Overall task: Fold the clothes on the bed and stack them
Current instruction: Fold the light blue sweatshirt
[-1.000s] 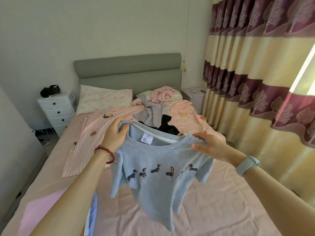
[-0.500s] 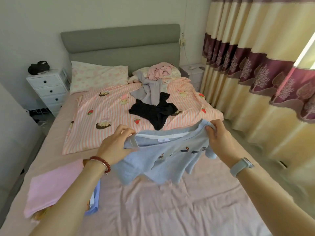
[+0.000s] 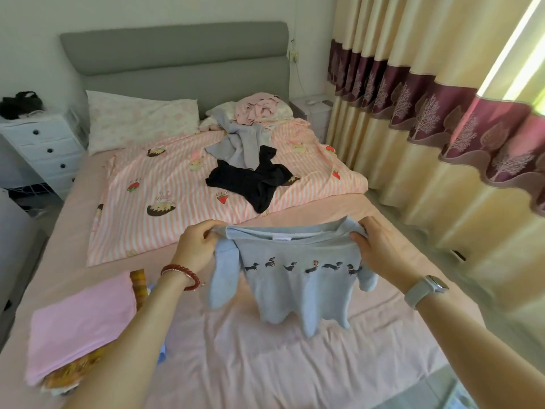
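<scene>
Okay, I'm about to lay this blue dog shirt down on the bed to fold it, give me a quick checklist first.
1. Left hand grips one shoulder of the blue shirt: ok.
2. Right hand grips the other shoulder: ok.
3. Shirt hangs spread, collar level, dog print facing you: ok.
4. Pink sheet below the shirt is bare enough to lay it flat: ok.
5. Folded pink stack sits off to the left, apart from the landing spot: ok.
6. Sleeves hang free, not tucked under: ok; whether the hem is twisted: cannot tell.
</scene>
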Demonstrator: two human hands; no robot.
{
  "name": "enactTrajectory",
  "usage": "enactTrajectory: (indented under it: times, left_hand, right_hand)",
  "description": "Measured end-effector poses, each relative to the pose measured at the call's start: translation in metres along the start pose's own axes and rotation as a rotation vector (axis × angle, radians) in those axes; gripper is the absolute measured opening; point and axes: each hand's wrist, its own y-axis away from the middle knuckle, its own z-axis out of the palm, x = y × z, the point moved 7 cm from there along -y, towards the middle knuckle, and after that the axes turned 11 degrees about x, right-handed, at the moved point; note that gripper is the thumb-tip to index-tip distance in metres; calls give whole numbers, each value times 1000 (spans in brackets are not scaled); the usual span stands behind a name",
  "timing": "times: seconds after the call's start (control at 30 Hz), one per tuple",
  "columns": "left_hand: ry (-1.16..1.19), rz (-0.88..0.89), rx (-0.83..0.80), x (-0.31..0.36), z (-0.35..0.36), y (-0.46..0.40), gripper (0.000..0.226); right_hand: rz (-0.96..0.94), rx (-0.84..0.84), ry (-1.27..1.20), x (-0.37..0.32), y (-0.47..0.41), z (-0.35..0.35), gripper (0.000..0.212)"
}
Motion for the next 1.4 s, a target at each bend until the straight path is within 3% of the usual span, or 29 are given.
enactTrajectory:
  times: [0.1,0.17,0.3,0.53,0.7,0.8,0.9,1.13,1.3,1.4]
  left_hand:
    - [254,-128,92,0,0,10,20]
    - [285,-64,120,7,0,15,16]
    - [152,271,-9,30,-6,18,9]
    - [-141,250,-110,-3,3,-31,44]
    - [-412,101,-67,-45,45,-104,23]
    - [-625,-35,55,-95,81,-156,32]
    - [-569,-332,218,-158,118,-159,43]
    - [-391,-803,-16,-318,230,16,37]
    - [-333,-949,130,-320,258,94,53]
    - [-461,-1009,50,-325,271,111,35]
  right_hand:
    - [49,120,-29,4,18,-12,18]
    - [80,226,-67,3,32,-19,10]
    - [85,368,-127,-2,42,-39,16]
    - [-204,333,78,-17,-18,-26,33]
    - [-138,81,152,7,-105,55,21]
    - [-51,-38,135,40,-168,142,35]
    - [65,-129,176,82,-187,223,57]
    - [434,-421,103,230,-34,303,45]
    - [775,-534,30,278,44,317,24]
    - [822,-509,28,279,53,327,16]
